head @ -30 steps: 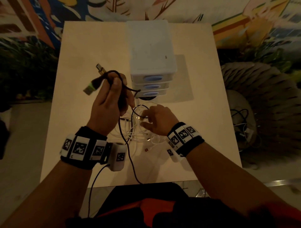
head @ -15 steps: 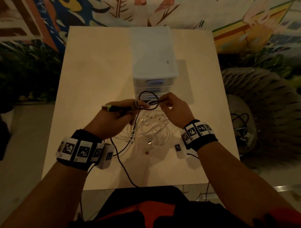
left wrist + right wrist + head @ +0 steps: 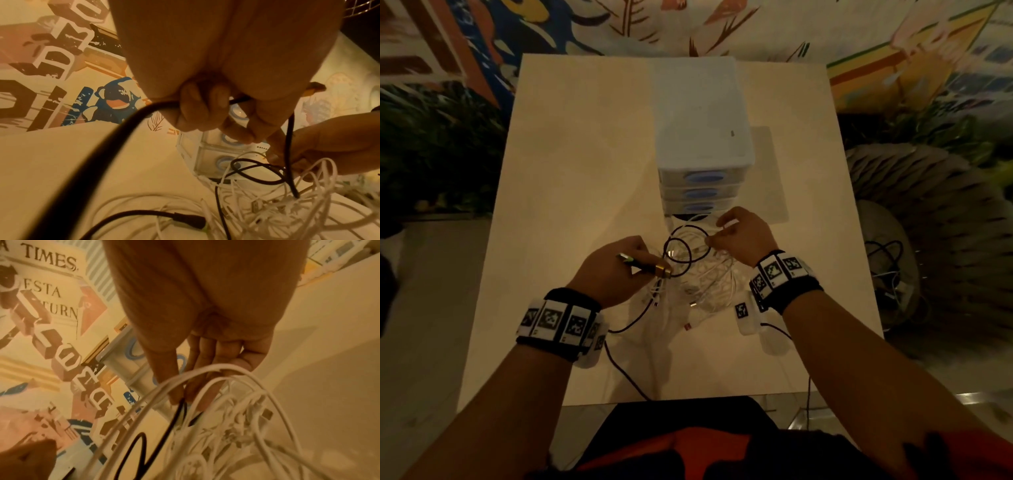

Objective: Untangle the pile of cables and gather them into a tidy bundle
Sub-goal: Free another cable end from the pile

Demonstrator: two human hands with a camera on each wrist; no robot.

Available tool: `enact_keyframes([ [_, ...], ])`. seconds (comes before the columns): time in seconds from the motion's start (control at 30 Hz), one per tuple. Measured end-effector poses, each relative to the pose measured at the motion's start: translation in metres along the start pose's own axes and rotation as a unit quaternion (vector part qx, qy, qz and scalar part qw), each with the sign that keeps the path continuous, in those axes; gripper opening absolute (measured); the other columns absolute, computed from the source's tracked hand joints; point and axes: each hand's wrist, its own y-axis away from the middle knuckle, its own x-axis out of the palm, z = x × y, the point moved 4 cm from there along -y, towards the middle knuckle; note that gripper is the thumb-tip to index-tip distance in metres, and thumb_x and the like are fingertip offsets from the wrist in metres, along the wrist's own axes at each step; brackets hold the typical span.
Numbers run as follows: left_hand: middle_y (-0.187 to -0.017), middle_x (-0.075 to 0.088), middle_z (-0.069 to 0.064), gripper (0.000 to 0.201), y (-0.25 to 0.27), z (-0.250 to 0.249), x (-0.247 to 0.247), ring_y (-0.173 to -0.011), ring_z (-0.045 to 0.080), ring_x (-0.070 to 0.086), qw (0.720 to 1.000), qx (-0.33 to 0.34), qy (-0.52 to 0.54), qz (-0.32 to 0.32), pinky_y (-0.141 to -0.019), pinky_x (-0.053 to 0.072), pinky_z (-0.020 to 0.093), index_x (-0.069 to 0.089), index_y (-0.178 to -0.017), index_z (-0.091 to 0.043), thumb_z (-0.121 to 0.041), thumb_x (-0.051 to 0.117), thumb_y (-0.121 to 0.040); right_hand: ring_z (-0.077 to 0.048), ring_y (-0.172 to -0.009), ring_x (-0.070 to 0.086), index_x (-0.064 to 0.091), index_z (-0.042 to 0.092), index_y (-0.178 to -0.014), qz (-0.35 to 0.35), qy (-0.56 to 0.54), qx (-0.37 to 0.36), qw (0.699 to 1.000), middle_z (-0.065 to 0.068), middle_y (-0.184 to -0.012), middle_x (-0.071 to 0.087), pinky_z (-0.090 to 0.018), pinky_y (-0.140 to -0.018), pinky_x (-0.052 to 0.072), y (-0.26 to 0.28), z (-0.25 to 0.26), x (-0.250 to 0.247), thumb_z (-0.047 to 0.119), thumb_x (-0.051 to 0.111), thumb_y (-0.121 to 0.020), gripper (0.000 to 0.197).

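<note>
A tangle of white cables [image 3: 714, 286] lies on the pale table [image 3: 571, 192], in front of me. A black cable [image 3: 681, 251] loops above the tangle. My left hand [image 3: 643, 265] grips the black cable near its gold-tipped plug [image 3: 664, 272]; in the left wrist view its fingers [image 3: 202, 105] curl round the black cable [image 3: 107, 151]. My right hand [image 3: 712, 240] pinches the far side of the black loop; in the right wrist view thumb and forefinger meet on the black cable [image 3: 182, 404] above white cables [image 3: 230, 426]. A second black plug [image 3: 190, 220] lies on the table.
A white three-drawer unit [image 3: 702, 144] with blue handles stands just behind the tangle. To the right of the table a woven round object [image 3: 935, 219] sits on the floor with more cables [image 3: 890, 267] beside it. Thin black leads hang from both wristbands.
My left hand has come down from a raised position to just above the table, still gripping the black cable. My right hand has taken hold of the black loop and drawn it out to the right.
</note>
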Motion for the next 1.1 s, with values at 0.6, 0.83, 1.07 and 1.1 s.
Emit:
enact_keyframes([
  [0.6, -0.094, 0.063, 0.001, 0.045, -0.019, 0.021, -0.009, -0.089, 0.013, 0.063, 0.960, 0.025, 0.216, -0.176, -0.082, 0.053, 0.034, 0.063, -0.130, -0.042, -0.008, 0.059, -0.100, -0.029, -0.093, 0.066, 0.071, 0.018, -0.099, -0.006, 0.197, -0.080, 0.977, -0.007, -0.097, 0.073, -0.038, -0.082, 0.055, -0.011, 0.019, 0.008, 0.030, 0.077, -0.078, 0.026],
  [0.83, -0.079, 0.067, -0.005, 0.040, -0.046, 0.018, 0.006, -0.048, -0.001, 0.050, 0.978, -0.064, 0.172, -0.098, -0.053, 0.038, 0.017, 0.047, -0.147, -0.040, -0.028, 0.040, -0.109, -0.020, -0.084, 0.068, 0.074, 0.021, -0.101, -0.015, 0.145, -0.152, 0.978, 0.002, -0.088, 0.073, -0.039, -0.081, 0.055, 0.002, 0.030, 0.006, 0.018, 0.074, -0.077, 0.024],
  [1.07, -0.097, 0.071, 0.004, 0.033, -0.065, -0.010, 0.018, -0.089, 0.027, 0.065, 0.999, -0.018, 0.036, 0.003, -0.074, 0.047, 0.035, 0.063, -0.133, -0.029, -0.034, 0.047, -0.106, -0.011, -0.080, 0.069, 0.074, 0.024, -0.097, 0.000, 0.105, -0.186, 0.977, 0.006, -0.084, 0.073, -0.037, -0.081, 0.057, 0.012, 0.033, 0.005, 0.018, 0.075, -0.076, 0.022],
  [1.1, -0.099, 0.071, 0.006, 0.031, -0.065, -0.011, 0.019, -0.091, 0.029, 0.065, 1.000, -0.018, 0.016, 0.005, -0.075, 0.049, 0.037, 0.066, -0.128, -0.026, -0.036, 0.048, -0.105, -0.012, -0.080, 0.069, 0.074, 0.023, -0.096, -0.002, 0.104, -0.191, 0.976, 0.006, -0.084, 0.074, -0.038, -0.081, 0.057, 0.013, 0.033, 0.004, 0.019, 0.075, -0.076, 0.020],
])
